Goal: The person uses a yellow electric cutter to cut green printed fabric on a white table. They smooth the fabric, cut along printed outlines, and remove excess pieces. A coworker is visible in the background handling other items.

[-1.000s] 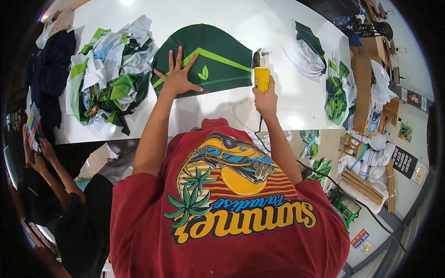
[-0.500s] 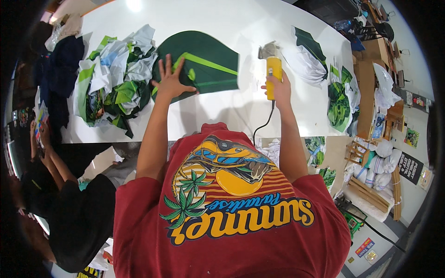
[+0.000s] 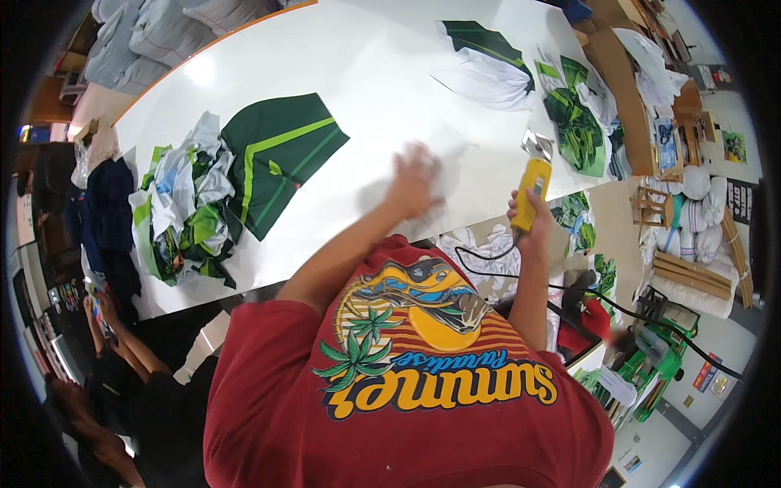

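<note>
My right hand (image 3: pixel 534 218) grips the yellow handle of an electric fabric cutter (image 3: pixel 534 187) near the table's right front edge. Its metal head (image 3: pixel 537 145) points away from me, and a black cord (image 3: pixel 643 317) trails from its rear end. My left hand (image 3: pixel 416 183) is spread over the bare white tabletop, slightly blurred and holding nothing. To its left lies a flat dark green fabric panel (image 3: pixel 293 142) with a bright green stripe. Beyond my hands rests a white and dark green piece of fabric (image 3: pixel 488 69), bunched at its white part.
A heap of crumpled green and white fabric (image 3: pixel 183 207) sits at the table's left, with more green fabric (image 3: pixel 579 122) at its right edge. The white table (image 3: pixel 358 49) spans the view. At lower left, a co-worker's hands (image 3: pixel 106 313) hold something small. Cardboard (image 3: pixel 622 98) stands beyond the right edge.
My left hand has come off the dark green panel and swung right over the bare tabletop. My right hand has carried the cutter rightward and nearer me. The whole view has turned.
</note>
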Tool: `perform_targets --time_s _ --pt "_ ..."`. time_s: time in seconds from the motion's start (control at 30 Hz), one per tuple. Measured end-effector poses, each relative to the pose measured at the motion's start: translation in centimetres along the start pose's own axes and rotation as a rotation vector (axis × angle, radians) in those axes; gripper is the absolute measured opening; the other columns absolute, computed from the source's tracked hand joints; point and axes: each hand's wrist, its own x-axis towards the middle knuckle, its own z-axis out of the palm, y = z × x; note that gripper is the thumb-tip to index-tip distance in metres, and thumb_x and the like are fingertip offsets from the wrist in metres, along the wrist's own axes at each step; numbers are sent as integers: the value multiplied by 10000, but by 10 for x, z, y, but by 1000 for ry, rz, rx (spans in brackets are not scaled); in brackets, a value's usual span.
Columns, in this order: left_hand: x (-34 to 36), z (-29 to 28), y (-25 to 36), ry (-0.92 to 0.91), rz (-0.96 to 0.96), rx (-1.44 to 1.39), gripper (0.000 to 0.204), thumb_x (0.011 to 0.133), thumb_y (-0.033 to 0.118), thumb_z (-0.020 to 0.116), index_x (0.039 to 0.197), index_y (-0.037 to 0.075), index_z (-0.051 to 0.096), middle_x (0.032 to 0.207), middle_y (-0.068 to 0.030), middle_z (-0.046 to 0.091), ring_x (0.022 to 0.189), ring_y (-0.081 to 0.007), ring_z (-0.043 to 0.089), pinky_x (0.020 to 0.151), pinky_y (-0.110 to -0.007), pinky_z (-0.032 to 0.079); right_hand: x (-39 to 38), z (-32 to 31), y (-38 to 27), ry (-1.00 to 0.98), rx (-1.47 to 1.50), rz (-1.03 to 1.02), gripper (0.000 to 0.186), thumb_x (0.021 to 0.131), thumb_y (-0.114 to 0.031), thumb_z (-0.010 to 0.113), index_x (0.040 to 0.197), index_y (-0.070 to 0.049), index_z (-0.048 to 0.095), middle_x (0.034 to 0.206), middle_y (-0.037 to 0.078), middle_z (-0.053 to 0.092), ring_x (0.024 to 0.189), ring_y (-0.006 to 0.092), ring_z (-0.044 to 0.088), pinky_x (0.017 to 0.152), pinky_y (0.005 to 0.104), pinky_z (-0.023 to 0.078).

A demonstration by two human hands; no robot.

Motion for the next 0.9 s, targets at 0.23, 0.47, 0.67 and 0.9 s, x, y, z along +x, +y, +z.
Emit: perform_targets --time_s 0.23,0.47,0.67,0.9 --pt "20 14 -29 348 19 -241 680 1279 531 632 1877 211 590 2063 -160 365 1901 -443 309 1497 -799 170 -32 -109 -9 256 109 -60 491 1127 -231 892 1489 7 661 1180 179 790 927 252 794 712 358 672" --pt "-6 -51 -188 479 -1206 -185 703 1217 452 742 1873 284 551 1928 -369 377 1762 -586 376 1280 -868 414 -15 -153 14 301 346 -10 501 1136 -197 870 1530 -55 595 1176 189 763 913 282 774 718 381 674" --pt "90 -80 -165 755 -539 -907 192 1066 102 851 1184 -18 943 1039 -141 899 1010 -286 819 990 -429 630 22 -167 13 306 347 -46 480 1123 -183 877 1497 -48 609 1134 181 766 865 280 779 701 392 680" --pt "-57 -153 -282 1144 -1119 -714 386 1042 250 826 1249 -57 937 1206 -246 936 1022 -382 859 967 -507 662 50 -166 -27 261 231 -69 472 1134 -188 866 1510 -51 616 1186 186 777 899 268 784 734 370 680"
